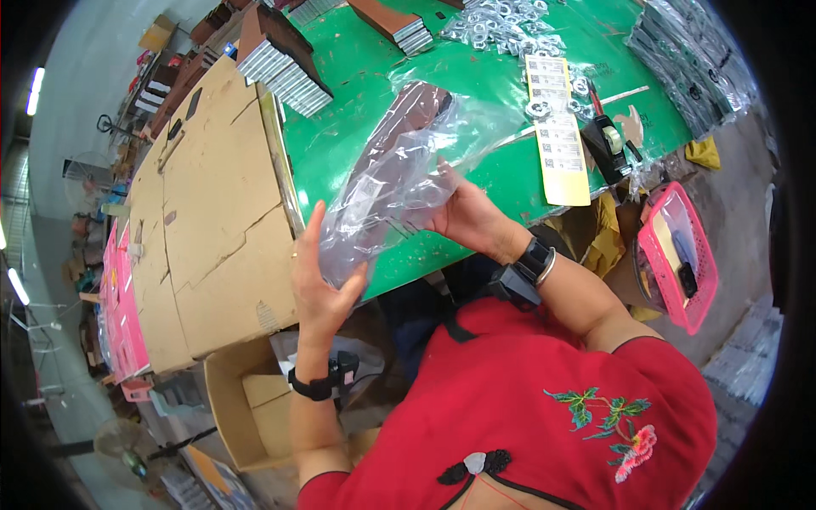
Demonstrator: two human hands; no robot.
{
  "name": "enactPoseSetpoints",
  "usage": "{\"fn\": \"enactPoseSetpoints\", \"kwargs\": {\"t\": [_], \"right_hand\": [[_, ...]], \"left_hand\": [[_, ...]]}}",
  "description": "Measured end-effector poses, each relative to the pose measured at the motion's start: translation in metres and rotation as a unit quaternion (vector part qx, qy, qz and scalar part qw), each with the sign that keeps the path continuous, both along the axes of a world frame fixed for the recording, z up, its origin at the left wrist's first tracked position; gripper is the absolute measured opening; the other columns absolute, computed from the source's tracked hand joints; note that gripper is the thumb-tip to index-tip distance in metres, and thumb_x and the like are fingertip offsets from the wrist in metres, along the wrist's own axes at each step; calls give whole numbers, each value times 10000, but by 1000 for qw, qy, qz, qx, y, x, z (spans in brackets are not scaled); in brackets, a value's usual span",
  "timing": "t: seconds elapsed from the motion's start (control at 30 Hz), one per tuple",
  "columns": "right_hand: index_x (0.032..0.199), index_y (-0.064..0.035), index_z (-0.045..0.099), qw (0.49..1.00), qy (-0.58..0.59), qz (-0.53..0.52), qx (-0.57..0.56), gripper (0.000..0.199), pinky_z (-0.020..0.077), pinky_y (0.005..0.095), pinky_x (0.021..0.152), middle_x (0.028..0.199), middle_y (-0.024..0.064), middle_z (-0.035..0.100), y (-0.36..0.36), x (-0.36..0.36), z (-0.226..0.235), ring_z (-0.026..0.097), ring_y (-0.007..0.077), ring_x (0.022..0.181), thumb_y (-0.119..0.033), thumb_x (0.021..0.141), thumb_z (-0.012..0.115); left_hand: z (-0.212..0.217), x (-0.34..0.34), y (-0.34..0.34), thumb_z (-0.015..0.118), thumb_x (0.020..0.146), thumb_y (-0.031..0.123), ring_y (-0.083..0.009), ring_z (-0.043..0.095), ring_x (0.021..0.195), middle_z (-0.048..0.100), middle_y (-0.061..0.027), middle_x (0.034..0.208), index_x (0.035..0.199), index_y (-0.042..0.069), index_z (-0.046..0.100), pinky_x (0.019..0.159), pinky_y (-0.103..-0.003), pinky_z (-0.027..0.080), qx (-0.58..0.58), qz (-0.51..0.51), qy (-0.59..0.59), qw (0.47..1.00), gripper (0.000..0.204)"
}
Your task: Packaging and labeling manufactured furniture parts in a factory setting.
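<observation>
A clear plastic bag [399, 174] with a long dark brown flat piece [399, 127] inside lies tilted over the green table [510, 161]. My left hand [321, 280] grips the bag's near lower end, thumb and fingers around the film. My right hand [467, 217] holds the bag from the right side, fingers tucked under the plastic at its middle. Both wrists wear dark bands.
Flattened cardboard sheets [212, 212] cover the left. Stacks of brown pieces with metal edges [285, 55] stand at the back. Small bagged metal rings [501, 25], a yellow label strip [557, 127], a tape dispenser [608, 144] and a pink basket [680, 255] lie right. An open carton [246, 408] sits below.
</observation>
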State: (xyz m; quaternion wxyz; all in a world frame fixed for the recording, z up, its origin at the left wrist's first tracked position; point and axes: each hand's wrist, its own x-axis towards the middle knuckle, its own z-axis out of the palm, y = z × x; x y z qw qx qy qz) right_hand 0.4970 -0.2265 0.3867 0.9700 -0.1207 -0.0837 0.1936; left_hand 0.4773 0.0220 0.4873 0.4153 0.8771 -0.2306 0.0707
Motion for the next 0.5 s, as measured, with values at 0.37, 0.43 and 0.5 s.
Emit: {"fn": "enactPoseSetpoints", "kwargs": {"t": [0.37,0.43,0.5], "right_hand": [[1428,32,437,966,185,-26,-177,413,498,439,1100,1434,239,525,-21,-53,-13,569,327,1308,-205,1090,461],[1485,35,387,962,62,-47,-260,490,489,410,1107,1470,230,500,-30,-52,3,546,316,1344,-181,1065,518],[1515,37,355,945,43,-60,-318,548,483,367,1097,1492,214,488,-34,-53,8,536,295,1360,-179,1050,550]], "left_hand": [[-77,28,19,835,676,253,-339,557,1215,594,-136,1361,1618,171,303,1021,-458,410,196,-36,30,979,1085],[-71,32,15,863,682,374,-331,552,1261,596,-127,1366,1613,161,304,1035,-459,407,210,-67,-30,975,1108],[-65,33,3,854,706,443,-327,552,1286,598,-113,1372,1556,144,400,1045,-456,404,195,-64,-48,977,1009]]}}
